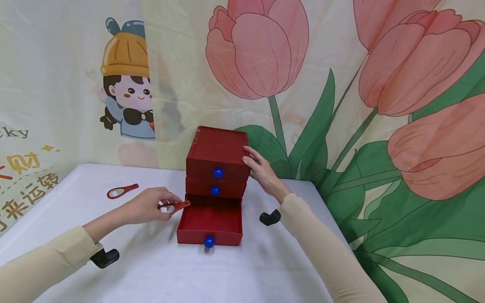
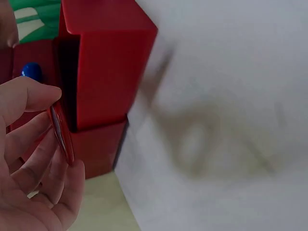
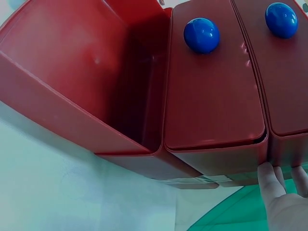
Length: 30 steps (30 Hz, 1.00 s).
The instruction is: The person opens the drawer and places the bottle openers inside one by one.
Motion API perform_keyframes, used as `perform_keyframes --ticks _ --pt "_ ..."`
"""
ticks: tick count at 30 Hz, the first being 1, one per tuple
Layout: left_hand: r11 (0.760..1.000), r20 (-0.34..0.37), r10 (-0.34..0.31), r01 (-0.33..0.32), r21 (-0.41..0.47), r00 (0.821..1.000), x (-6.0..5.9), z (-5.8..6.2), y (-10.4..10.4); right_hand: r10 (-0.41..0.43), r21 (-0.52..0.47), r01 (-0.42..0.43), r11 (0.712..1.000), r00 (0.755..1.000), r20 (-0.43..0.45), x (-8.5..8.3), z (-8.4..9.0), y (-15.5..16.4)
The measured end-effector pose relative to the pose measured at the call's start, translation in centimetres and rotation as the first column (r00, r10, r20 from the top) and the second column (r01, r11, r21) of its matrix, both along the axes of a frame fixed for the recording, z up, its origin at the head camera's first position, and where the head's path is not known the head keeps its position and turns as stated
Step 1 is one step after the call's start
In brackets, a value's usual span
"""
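My left hand (image 1: 151,205) pinches a small red magnifying glass (image 1: 181,206) between thumb and fingers, just above the left side of the pulled-out bottom drawer (image 1: 228,238). Edge-on in the left wrist view, that magnifying glass (image 2: 61,132) appears as a thin red strip. No item shows inside the drawer. Above it, the two upper drawers of the red cabinet (image 1: 219,145) are closed, each with a blue knob. My right hand (image 1: 264,171) rests its fingertips against the cabinet's right side near the top; the right wrist view shows these fingers (image 3: 270,183) on the side wall.
A second red magnifying glass (image 1: 122,191) lies on the white tabletop (image 1: 151,269), left of the cabinet. Behind the table hangs a cloth (image 1: 178,63) printed with tulips and a cartoon figure. Black wrist mounts (image 1: 104,258) stick out below both sleeves.
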State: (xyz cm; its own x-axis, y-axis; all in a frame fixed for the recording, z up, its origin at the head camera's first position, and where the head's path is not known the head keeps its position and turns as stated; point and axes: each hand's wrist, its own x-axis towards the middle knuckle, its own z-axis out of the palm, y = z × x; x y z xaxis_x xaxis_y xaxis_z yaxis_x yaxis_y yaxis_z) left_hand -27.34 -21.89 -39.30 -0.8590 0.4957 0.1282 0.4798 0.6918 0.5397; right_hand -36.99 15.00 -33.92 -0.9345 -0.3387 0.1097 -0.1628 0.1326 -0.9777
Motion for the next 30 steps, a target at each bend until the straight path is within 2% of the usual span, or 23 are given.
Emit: perform_keyframes --ticks 7,15,30 --pt "0.999 0.002 -0.038 0.038 -0.002 0.999 -0.1 0.8 2.8 0.002 -0.008 -0.002 1.0 1.0 0.006 0.0 -0.1 -0.1" --pt "0.993 -0.073 -0.113 0.109 -0.054 0.991 -0.6 1.2 6.1 0.004 -0.019 -0.003 1.0 1.0 0.01 0.1 0.0 0.0" --pt "0.981 -0.071 -0.175 0.168 -0.099 0.982 -1.0 0.4 10.6 0.005 -0.026 -0.005 1.0 1.0 0.004 0.1 -0.1 0.0"
